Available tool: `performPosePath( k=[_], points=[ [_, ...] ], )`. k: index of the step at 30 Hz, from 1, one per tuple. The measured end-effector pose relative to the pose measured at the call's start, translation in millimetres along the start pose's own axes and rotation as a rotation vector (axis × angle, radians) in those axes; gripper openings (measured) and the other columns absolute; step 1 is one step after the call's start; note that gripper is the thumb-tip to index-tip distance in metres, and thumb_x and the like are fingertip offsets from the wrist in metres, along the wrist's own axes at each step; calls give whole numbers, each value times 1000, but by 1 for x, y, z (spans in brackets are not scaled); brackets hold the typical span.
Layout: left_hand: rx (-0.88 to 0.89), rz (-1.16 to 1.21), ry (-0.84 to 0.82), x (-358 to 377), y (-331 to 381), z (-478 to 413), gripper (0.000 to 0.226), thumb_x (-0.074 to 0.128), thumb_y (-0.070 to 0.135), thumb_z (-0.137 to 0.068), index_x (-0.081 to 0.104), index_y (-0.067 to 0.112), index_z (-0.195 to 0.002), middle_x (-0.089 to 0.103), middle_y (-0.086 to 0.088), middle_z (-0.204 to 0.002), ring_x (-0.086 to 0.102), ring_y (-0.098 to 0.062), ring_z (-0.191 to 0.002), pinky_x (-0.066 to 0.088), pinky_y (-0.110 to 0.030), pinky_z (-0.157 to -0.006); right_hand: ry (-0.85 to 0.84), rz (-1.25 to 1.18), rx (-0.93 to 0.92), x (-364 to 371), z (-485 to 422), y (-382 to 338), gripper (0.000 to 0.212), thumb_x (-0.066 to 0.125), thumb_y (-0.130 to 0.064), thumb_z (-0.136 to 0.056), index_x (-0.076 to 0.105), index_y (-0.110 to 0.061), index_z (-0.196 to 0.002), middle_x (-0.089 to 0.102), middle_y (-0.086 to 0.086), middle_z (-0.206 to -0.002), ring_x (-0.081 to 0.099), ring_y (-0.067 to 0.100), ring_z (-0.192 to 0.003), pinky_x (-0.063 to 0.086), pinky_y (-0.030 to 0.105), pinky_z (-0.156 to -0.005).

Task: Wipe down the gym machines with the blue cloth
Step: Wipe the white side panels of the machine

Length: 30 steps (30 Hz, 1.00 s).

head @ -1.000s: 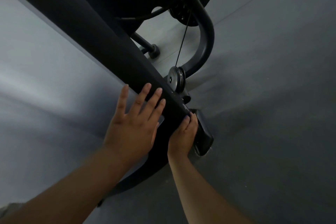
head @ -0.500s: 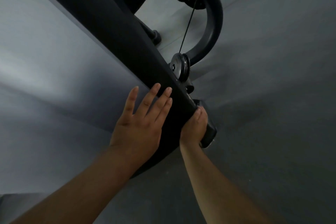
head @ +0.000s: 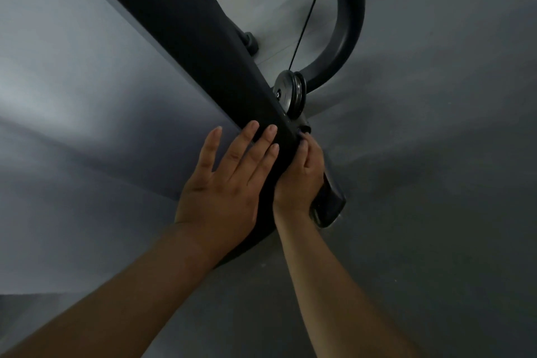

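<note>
A thick black beam of the gym machine runs diagonally from the top left down to the floor. My left hand lies flat on its lower part with the fingers straight and spread. My right hand is on the beam's right side, just below a black pulley, with its fingers curled against the beam. A small dark blue scrap, apparently the blue cloth, shows at its fingertips; the remainder is hidden under the hand.
A thin cable runs up from the pulley to a curved black tube. The machine's black foot cap rests on the grey floor right of my right wrist. A grey wall stands to the left.
Both hands have slid up the beam toward the pulley. My right hand's fingertips now reach the bracket just under it. The view has closed in.
</note>
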<state>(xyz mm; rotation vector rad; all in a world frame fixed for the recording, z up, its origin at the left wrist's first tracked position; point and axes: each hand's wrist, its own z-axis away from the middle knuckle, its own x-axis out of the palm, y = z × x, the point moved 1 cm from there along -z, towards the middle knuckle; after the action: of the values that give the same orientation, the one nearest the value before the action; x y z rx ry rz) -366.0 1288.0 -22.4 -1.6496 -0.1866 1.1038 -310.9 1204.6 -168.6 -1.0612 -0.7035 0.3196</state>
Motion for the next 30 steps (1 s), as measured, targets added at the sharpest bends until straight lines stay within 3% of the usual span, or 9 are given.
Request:
performPosePath(
  k=[3, 7, 10, 13, 17, 20, 22, 27, 30],
  points=[
    [3, 29, 10, 0, -1, 2, 79, 30, 45, -110, -1, 15, -175, -22, -14, -180, -20, -35, -167, -27, -68, -123, -65, 68, -64, -12, -1, 1, 28, 43, -28, -116, 70, -32, -123, 72, -13, -123, 65, 1, -120, 50, 23, -105],
    [11, 74, 17, -3, -6, 4, 78, 41, 41, -109, 10, 15, -175, -14, -12, -182, -13, -33, -169, -22, -65, -127, -42, 289, 254, -45, -36, 54, 41, 35, -41, -110, 72, -27, -99, 75, -1, -102, 71, 20, -100, 57, 46, -94],
    [6, 93, 31, -3, -4, 9, 77, 41, 40, -109, 10, 14, -175, -13, -12, -182, -12, -31, -169, -19, -63, -129, 46, 230, 280, -34, -16, 57, 46, 33, -48, -111, 70, -25, -125, 71, -2, -132, 65, 14, -123, 50, 46, -115],
    [-10, 99, 31, 3, 1, 20, 79, 40, 38, -109, 5, 13, -175, -14, -11, -182, -11, -29, -169, -17, -61, -131, 83, 94, 128, -8, 30, 31, 47, 36, -39, -118, 45, -24, -162, 40, -11, -169, 32, 2, -156, 24, 26, -129],
    [-1, 118, 51, 9, -4, 44, 79, 38, 33, -106, 6, 11, -175, -7, -9, -183, -3, -26, -170, -10, -57, -135, 24, 124, -62, -11, 52, 48, 51, 34, -28, -119, 35, -16, -168, 29, -7, -176, 22, 1, -161, 17, 21, -131],
    [-6, 144, 95, 9, -16, 62, 76, 40, 25, -104, 15, 10, -174, 3, -8, -184, 7, -25, -170, 4, -54, -137, 110, 113, 136, -19, 30, 72, 49, 35, -29, -118, 40, -13, -164, 35, 5, -173, 31, 16, -160, 22, 37, -134],
    [-20, 148, 121, 9, -22, 74, 75, 43, 21, -104, 18, 10, -174, 8, -7, -184, 12, -24, -169, 10, -53, -137, 156, 92, 214, -16, 29, 67, 50, 36, -32, -118, 40, -14, -165, 35, 6, -174, 31, 20, -161, 22, 38, -134],
    [-36, 53, 102, 17, -24, 98, 81, 40, 26, -103, 7, 11, -175, -4, -8, -184, 5, -26, -170, -1, -54, -137, -29, 24, -148, 21, 105, 12, 56, 33, -42, -116, 28, -30, -170, 14, -21, -178, 8, 3, -166, 11, 33, -135],
    [-49, 67, 116, 20, -27, 108, 83, 43, 27, -103, 6, 11, -175, -5, -7, -184, 5, -25, -170, -2, -52, -137, -64, 122, -286, 15, 114, 34, 53, 32, -34, -118, 28, -24, -171, 16, -13, -180, 11, 9, -166, 13, 43, -136]
  ],
)
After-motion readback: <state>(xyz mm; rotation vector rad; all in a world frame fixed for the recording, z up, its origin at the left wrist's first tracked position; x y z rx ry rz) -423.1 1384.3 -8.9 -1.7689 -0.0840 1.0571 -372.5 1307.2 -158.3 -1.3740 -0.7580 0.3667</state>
